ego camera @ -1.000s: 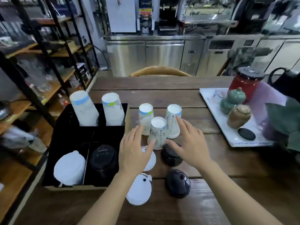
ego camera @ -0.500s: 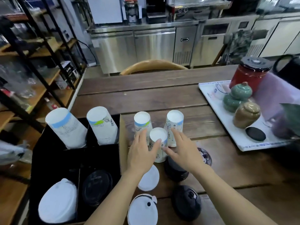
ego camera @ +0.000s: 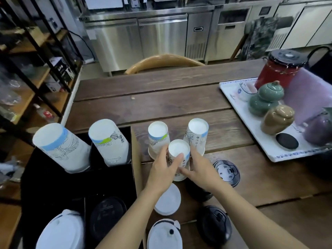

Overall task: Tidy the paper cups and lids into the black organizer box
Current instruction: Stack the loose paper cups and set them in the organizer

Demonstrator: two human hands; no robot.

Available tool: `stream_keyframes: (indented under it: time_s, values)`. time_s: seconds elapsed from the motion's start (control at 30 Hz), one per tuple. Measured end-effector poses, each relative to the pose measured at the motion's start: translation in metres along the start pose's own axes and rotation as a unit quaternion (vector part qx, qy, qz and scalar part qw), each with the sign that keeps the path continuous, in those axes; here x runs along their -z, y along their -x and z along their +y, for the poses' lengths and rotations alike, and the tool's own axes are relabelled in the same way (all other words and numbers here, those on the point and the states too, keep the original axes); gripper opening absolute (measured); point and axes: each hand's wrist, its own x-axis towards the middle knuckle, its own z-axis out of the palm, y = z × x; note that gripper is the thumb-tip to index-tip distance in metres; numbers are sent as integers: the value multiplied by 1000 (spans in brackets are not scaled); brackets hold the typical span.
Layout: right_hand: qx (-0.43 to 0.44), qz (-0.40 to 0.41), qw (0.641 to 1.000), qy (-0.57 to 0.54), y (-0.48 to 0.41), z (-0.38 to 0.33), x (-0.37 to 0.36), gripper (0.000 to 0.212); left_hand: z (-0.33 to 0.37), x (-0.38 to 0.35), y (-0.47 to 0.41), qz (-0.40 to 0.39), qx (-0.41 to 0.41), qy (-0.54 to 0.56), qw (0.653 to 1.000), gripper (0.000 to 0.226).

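- Two bare hands close on the nearest cup (ego camera: pixel 179 155), an upside-down paper cup on the wooden table (ego camera: pixel 179 97), just right of the black organizer box (ego camera: pixel 53 186).
- Left hand (ego camera: pixel 161 172) wraps the cup's left side, thumb laid across the wall near the upturned base; holding it, not wide.
- Right hand (ego camera: pixel 199 169) presses the cup's right side w/ fingers curved round it. Prob. both hands are used to steady the light cup before a lift.
- Two more inverted cups, left-rear cup (ego camera: pixel 158 137) and right-rear cup (ego camera: pixel 196 135), stand just behind it, all right of the box.
- Inside the box: two cup stacks (ego camera: pixel 61 146) (ego camera: pixel 107 141) lean in the far compartments, base up; a white lid stack (ego camera: pixel 61 230) and a black lid stack (ego camera: pixel 106 218) fill the near ones, sorted by colour.
- Right of the box, nearer the person: loose white lids (ego camera: pixel 168 200) (ego camera: pixel 164 234) and black lids (ego camera: pixel 213 225) (ego camera: pixel 197 191), not yet filed.
- Far right of the box: white tray (ego camera: pixel 231 94) w/ jars, apart from the job.
- Judgement: cup looks bound for a stack in the box.
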Motion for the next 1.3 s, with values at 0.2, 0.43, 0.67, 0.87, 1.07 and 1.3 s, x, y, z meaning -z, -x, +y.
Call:
stream_keyframes:
  time_s: [0.2,0.43,0.67,0.87,1.07,1.3]
  values:
    - [67,68,995,0,3,-19,16,58,22,14,5,23,-58,60,996,51]
    - [149,192,970,2,15,-50,50,66,79,26,13,41,-158,53,985,38]
    - [161,241,957,18,-9,-61,103,65,136,26,-16,16,-220,45,974,54]
    - [109,179,978,-7,-30,-35,107,59,125,7,-47,4,-168,22,986,53]
    - [50,103,993,-16,-41,-2,91,60,86,-15,-62,-4,-84,17,996,50]
    - [-37,15,999,-15,-52,44,53,72,47,-34,-65,-40,-26,-15,999,33]
